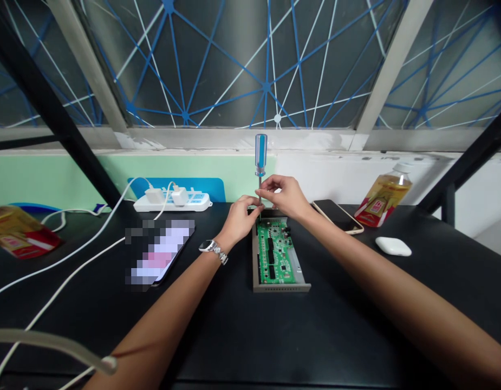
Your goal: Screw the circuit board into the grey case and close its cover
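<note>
While the screwdriver (260,154) stands upright over the far left corner of the metal case (256,265), the green circuit board (278,254) sits inside the walls, exposed with no cover over it. The right hand (286,196) pinches the shaft between thumb and fingers below the handle, and the left hand (239,219) has its fingers drawn in lower down, by that same corner; whether they grip the shaft or steady the case cannot be told. The case and board lie at the middle of the black desk (299,336), lengthwise between near and far. The board appears seated, but the fingers mask the tip, so whether a screw is there, loose or tight, and how much fastening or loosening is left, cannot be judged. To the left are a lit phone (163,254), a white power strip (199,204) and a bottle (23,233), with white cables (99,238) trailing across the desk; to the right, another phone (337,216), a second bottle (382,197) and a small white case (393,246). These seem well apart from the board; the fingers themselves are the main obstruction.
</note>
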Tool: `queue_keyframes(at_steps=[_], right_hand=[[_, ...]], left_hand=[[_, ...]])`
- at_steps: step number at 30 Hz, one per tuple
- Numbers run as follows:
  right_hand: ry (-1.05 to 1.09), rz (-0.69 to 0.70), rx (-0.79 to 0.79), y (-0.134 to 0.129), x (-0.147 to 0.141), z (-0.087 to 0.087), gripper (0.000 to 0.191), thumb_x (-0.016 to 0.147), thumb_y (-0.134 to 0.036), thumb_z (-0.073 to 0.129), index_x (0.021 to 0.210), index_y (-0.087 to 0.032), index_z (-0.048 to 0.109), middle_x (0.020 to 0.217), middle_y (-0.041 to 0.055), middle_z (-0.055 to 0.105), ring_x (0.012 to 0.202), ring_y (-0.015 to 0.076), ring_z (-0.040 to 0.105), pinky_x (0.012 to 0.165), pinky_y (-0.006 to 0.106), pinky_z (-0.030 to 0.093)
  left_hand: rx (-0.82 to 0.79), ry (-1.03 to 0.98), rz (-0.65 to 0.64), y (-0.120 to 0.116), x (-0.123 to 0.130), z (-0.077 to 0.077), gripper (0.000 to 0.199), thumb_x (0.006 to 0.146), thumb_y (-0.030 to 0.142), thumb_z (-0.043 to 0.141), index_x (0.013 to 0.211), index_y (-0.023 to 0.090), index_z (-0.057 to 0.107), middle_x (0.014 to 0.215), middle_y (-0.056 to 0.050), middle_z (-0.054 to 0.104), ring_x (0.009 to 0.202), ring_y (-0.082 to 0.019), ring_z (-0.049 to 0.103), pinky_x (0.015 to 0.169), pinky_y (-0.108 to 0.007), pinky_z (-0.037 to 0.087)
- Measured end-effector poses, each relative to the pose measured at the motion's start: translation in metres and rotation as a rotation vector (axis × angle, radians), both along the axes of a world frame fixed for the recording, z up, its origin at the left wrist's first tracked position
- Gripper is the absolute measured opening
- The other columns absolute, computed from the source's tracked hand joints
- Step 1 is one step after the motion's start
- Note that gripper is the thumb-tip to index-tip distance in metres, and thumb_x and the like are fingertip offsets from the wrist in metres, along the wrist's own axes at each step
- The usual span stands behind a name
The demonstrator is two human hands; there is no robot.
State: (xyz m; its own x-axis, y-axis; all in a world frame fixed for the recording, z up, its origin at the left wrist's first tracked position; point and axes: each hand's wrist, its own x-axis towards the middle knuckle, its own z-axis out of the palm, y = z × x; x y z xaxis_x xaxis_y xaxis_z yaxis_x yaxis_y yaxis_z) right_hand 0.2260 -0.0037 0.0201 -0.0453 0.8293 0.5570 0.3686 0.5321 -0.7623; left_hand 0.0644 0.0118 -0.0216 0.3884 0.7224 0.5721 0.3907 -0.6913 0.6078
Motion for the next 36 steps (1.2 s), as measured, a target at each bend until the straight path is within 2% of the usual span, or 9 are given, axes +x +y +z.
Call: queue_keyframes(at_steps=[4, 9, 15, 19, 22, 27, 32, 36], right_hand=[[-0.026, 0.027, -0.020, 0.0000, 0.0005, 0.0003, 0.014, 0.076, -0.026, 0.069, 0.084, -0.015, 0.069, 0.078, 0.0049, 0.070, 0.074, 0.0175, 0.063, 0.062, 0.029, 0.051], [0.001, 0.003, -0.013, 0.0011, -0.0002, -0.0013, 0.013, 0.075, -0.029, 0.070, 0.077, -0.017, 0.065, 0.075, 0.0030, 0.068, 0.069, 0.0161, 0.062, 0.062, 0.030, 0.052], [-0.032, 0.013, -0.020, 0.0008, -0.0002, -0.0017, 0.018, 0.076, -0.028, 0.069, 0.089, -0.016, 0.070, 0.081, 0.0056, 0.071, 0.077, 0.0192, 0.065, 0.064, 0.031, 0.053], [-0.033, 0.008, -0.011, 0.0010, -0.0006, -0.0027, 0.014, 0.078, -0.026, 0.066, 0.086, -0.015, 0.070, 0.076, 0.0045, 0.070, 0.073, 0.0179, 0.065, 0.065, 0.032, 0.053], [-0.009, -0.010, 0.004, 0.0014, -0.0018, -0.0041, 0.013, 0.076, -0.026, 0.068, 0.083, -0.015, 0.067, 0.074, 0.0033, 0.068, 0.071, 0.0170, 0.063, 0.065, 0.032, 0.053], [0.006, -0.039, 0.027, 0.0005, -0.0050, -0.0053, 0.011, 0.075, -0.027, 0.067, 0.078, -0.018, 0.063, 0.076, 0.0027, 0.066, 0.071, 0.0162, 0.061, 0.064, 0.031, 0.052], [-0.001, -0.036, 0.003, -0.0013, -0.0052, -0.0043, 0.014, 0.075, -0.029, 0.069, 0.083, -0.019, 0.064, 0.079, 0.0034, 0.067, 0.074, 0.0173, 0.062, 0.063, 0.031, 0.053], [-0.075, 0.088, -0.063, -0.0018, -0.0016, -0.0025, 0.019, 0.081, -0.032, 0.064, 0.092, -0.017, 0.071, 0.087, 0.0067, 0.072, 0.081, 0.0205, 0.067, 0.060, 0.031, 0.055]], left_hand=[[0.017, 0.016, -0.038, -0.0005, 0.0005, 0.0012, 0.016, 0.092, 0.020, 0.056, 0.090, 0.016, 0.071, 0.101, -0.010, 0.069, 0.100, -0.023, 0.064, 0.094, -0.038, 0.048], [-0.051, -0.012, 0.007, -0.0018, 0.0007, -0.0010, 0.015, 0.087, 0.025, 0.064, 0.097, 0.016, 0.070, 0.103, -0.010, 0.071, 0.099, -0.024, 0.066, 0.087, -0.036, 0.050], [-0.127, -0.094, -0.033, -0.0008, 0.0010, -0.0040, 0.014, 0.088, 0.026, 0.061, 0.087, 0.015, 0.069, 0.085, -0.007, 0.073, 0.081, -0.021, 0.068, 0.076, -0.032, 0.052], [-0.143, -0.101, -0.079, -0.0014, 0.0002, -0.0020, 0.013, 0.088, 0.022, 0.058, 0.087, 0.015, 0.069, 0.086, -0.007, 0.073, 0.083, -0.021, 0.069, 0.076, -0.031, 0.052], [-0.188, -0.163, -0.071, -0.0014, 0.0003, -0.0023, 0.012, 0.084, 0.023, 0.064, 0.091, 0.015, 0.068, 0.089, -0.008, 0.073, 0.086, -0.021, 0.070, 0.079, -0.031, 0.052], [-0.256, -0.256, -0.036, -0.0009, 0.0024, -0.0047, 0.024, 0.077, 0.036, 0.074, 0.081, 0.015, 0.064, 0.077, -0.005, 0.070, 0.071, -0.019, 0.069, 0.064, -0.027, 0.052], [-0.270, -0.254, -0.093, -0.0015, 0.0024, -0.0005, 0.019, 0.078, 0.032, 0.072, 0.080, 0.014, 0.067, 0.080, -0.007, 0.072, 0.077, -0.020, 0.070, 0.072, -0.030, 0.055], [-0.304, -0.232, -0.167, -0.0024, -0.0009, 0.0045, 0.010, 0.081, 0.022, 0.067, 0.084, 0.013, 0.068, 0.086, -0.009, 0.074, 0.083, -0.021, 0.071, 0.083, -0.034, 0.055]])
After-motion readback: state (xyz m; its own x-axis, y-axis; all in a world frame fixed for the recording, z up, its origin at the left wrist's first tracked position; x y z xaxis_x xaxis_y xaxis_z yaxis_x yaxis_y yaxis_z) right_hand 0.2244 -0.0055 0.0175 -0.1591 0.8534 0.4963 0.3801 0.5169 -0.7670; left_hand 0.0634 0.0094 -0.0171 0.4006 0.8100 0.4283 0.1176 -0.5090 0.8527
